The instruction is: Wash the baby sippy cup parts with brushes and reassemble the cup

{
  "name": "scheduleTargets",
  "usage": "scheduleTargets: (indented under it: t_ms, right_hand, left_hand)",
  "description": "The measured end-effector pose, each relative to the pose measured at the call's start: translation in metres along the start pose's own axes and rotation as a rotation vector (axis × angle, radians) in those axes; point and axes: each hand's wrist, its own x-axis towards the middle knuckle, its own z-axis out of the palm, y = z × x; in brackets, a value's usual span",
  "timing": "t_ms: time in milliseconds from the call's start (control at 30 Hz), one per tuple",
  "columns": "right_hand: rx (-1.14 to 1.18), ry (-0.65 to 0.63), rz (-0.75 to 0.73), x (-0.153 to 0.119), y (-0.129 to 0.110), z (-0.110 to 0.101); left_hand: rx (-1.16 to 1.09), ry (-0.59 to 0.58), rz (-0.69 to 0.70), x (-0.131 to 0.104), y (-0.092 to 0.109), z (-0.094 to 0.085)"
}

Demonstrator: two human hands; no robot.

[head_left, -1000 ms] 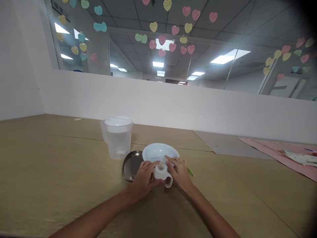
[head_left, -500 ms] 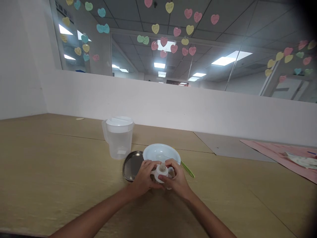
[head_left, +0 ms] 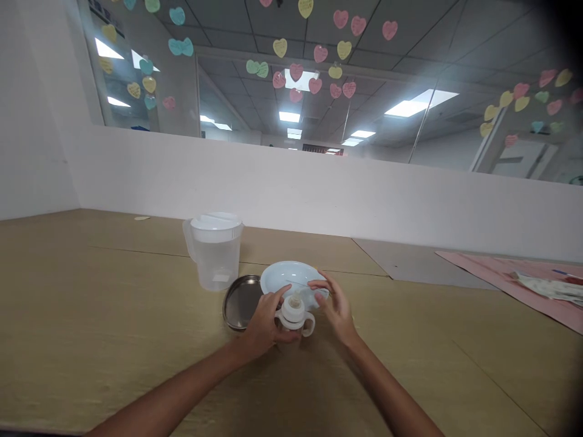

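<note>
The left hand (head_left: 262, 326) is steadying the two-handled bottle (head_left: 293, 311) before the pale bowl (head_left: 274, 274), fingers clamped on its side, while the right hand (head_left: 340, 317) is hovering nearby, fingers apart and needing inward closure for any contact.

Our right hand (head_left: 337, 311) now off the bottle (head_left: 293, 311) we gripped with it a moment ago, its fingers parted over the bowl's (head_left: 283, 267) near right side, the right handle (head_left: 312, 325) uncovered again, our left forefinger (head_left: 283, 291) now raised.
</note>
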Motion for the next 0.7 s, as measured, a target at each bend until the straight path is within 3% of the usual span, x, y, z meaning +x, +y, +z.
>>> scheduleTargets:
  t_ms: [133, 300, 533, 700]
  right_hand:
    - [0.03, -0.238, -0.005, -0.006, -0.007, 0.012]
    - [0.077, -0.063, 0.035, -0.004, 0.002, 0.007]
    - [-0.072, -0.33, 0.05, -0.002, -0.015, 0.01]
    - [0.277, -0.231, 0.248, 0.004, -0.014, 0.01]
  left_hand:
    - [0.007, -0.01, 0.034, 0.0, 0.004, -0.002]
    - [0.018, 0.016, 0.027, 0.0, -0.001, 0.0]
    - [-0.015, 0.002, 0.037, 0.0, 0.003, -0.001]
    - [-0.02, 0.008, -0.004, 0.0, 0.002, 0.0]
